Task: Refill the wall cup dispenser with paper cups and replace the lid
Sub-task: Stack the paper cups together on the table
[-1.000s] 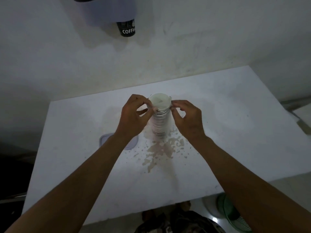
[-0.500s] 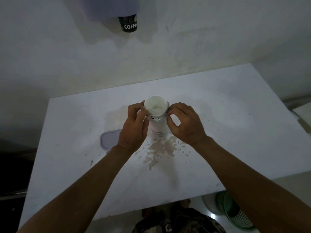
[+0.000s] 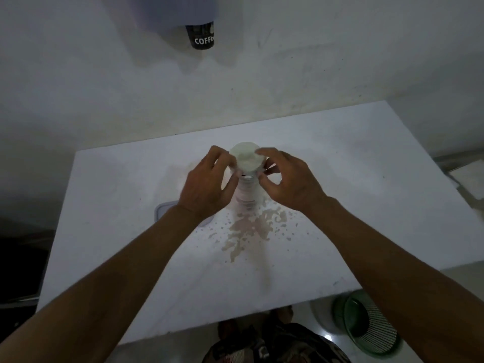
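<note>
A tall stack of paper cups (image 3: 246, 189) stands upright on the white table (image 3: 340, 184), its open white top facing me. My left hand (image 3: 207, 184) grips the stack's upper part from the left. My right hand (image 3: 288, 182) pinches the top rim from the right. The wall cup dispenser (image 3: 172, 14) hangs on the wall at the top of the view, with a black cup marked COFFEE (image 3: 201, 35) sticking out of its bottom. The dispenser's grey lid (image 3: 163, 209) lies flat on the table, partly hidden under my left wrist.
A brown spill stain (image 3: 251, 229) spreads on the table just in front of the stack. A green wire basket (image 3: 366, 328) sits on the floor at the lower right. Something pale (image 3: 468, 176) lies beyond the table's right edge.
Both hands have closed in higher on the top of the stack, and my view has tilted down a little so the dispenser sits nearer the top edge.
</note>
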Demonstrator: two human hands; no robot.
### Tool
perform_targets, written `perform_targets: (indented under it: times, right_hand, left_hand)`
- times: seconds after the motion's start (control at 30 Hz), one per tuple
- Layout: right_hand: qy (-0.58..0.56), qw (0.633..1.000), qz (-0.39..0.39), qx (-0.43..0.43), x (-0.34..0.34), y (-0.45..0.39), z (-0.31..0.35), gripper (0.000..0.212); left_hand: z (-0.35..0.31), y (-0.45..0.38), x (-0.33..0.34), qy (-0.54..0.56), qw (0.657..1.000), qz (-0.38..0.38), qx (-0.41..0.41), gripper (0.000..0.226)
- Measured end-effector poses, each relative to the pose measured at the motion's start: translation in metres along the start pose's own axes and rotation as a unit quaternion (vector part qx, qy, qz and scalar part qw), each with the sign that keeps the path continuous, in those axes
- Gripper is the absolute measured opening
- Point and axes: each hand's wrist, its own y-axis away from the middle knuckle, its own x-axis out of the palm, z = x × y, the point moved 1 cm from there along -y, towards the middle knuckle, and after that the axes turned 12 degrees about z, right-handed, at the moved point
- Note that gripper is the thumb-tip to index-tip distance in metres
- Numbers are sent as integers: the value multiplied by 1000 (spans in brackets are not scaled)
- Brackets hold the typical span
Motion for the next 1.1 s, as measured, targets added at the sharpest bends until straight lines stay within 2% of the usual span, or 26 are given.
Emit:
perform_targets:
  times: [0.07, 0.13, 0.27, 0.43, 0.57, 0.7, 0.87, 0.93, 0.97, 1.0, 1.03, 1.07, 1.1]
  right_hand:
    - [-9, 1000, 22, 16, -4, -6, 0, 46]
    - [-16, 999, 37, 21, -6, -11, -2, 40]
    - [12, 999, 32, 24, -8, -19, -2, 25]
    - [15, 995, -94, -13, 0, -17, 6, 12]
    - [13, 979, -202, -32, 19, -4, 7, 4]
    - [-8, 975, -220, -14, 28, -1, 5, 2]
    - [-85, 979, -180, 36, 36, 6, 6, 7]
    - [-142, 973, -163, 84, 33, 2, 9, 11]
    - [-189, 960, -161, 130, 30, -3, 10, 16]
    - [-247, 938, -162, 184, 26, -8, 10, 19]
    - [-304, 910, -162, 229, 24, -13, 9, 17]
    - [-353, 885, -157, 260, 22, -16, 8, 11]
    - [-387, 867, -146, 279, 21, -19, 8, 9]
  left_hand:
    - [0, -7, -11, 5, 999, 32, 12, 32]
    - [2, -15, -19, -1, 997, 67, 22, 39]
    - [7, -28, -27, 46, 995, 88, -9, 28]
    - [3, -21, -18, 76, 996, -18, -39, 15]
    - [-6, -4, -2, 60, 990, -122, -47, 15]
    - [-10, 2, 13, 63, 979, -179, -67, 14]
    - [-27, 9, 23, 139, 961, -217, -96, 21]
    - [-31, 5, 20, 239, 925, -235, -181, 26]
    - [-30, 1, 18, 309, 882, -247, -256, 27]
    - [-27, -5, 16, 391, 821, -253, -331, 24]
    - [-26, -9, 15, 469, 755, -245, -387, 20]
    - [-27, -13, 14, 527, 704, -228, -418, 18]
    - [-28, -15, 12, 554, 681, -208, -432, 18]
